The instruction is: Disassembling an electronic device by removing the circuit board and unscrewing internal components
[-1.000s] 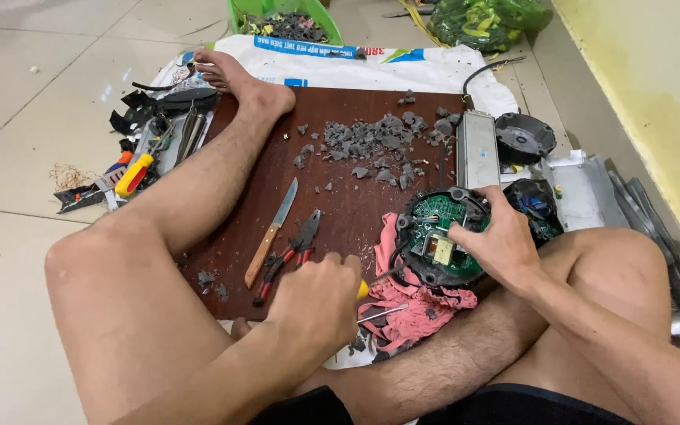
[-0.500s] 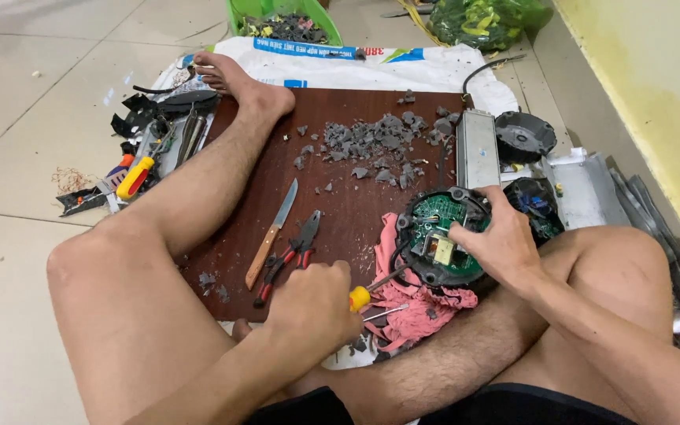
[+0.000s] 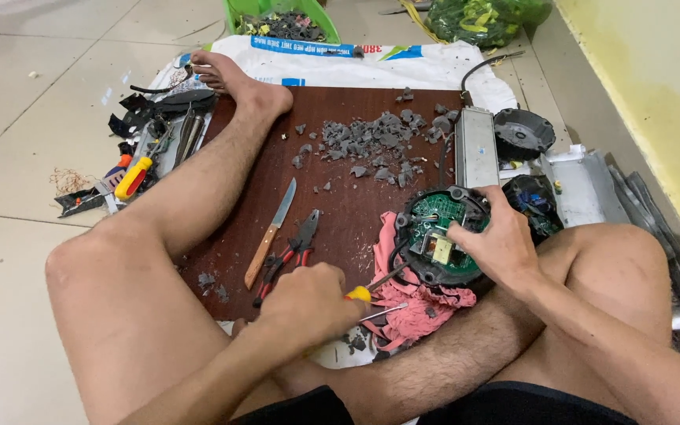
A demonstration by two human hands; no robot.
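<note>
- Since the earlier frames little has shifted: the left hand [image 3: 308,303] sat bare-fisted over the pink rag [image 3: 419,303] a second ago, and now the yellow handle of a screwdriver [image 3: 375,285] shows at its knuckles, with the shaft angled right toward the round device [image 3: 438,236]. The right hand [image 3: 497,244] has kept its place.
- The left grip is clenched around the screwdriver handle. The right grip is closed on the near right rim of the round black housing, with the green circuit board [image 3: 434,228] facing up; it rests partly on the rag, at the near right of the dark wooden board [image 3: 340,142].
- The tip sits at the housing's near left edge. If it slips off, it could skid across the circuit board and gouge parts.
- The steadying fingers lie across the housing, in line with the shaft; a sudden release could drive the tip into them.
- The rag gives a soft seat, so the housing may rock under pressure.
- A bare thigh lies just beside the knife [image 3: 271,233] and red-handled pliers [image 3: 289,253].
- Grey plastic fragments [image 3: 375,145] litter the far side of the board near the bare foot [image 3: 230,83].
</note>
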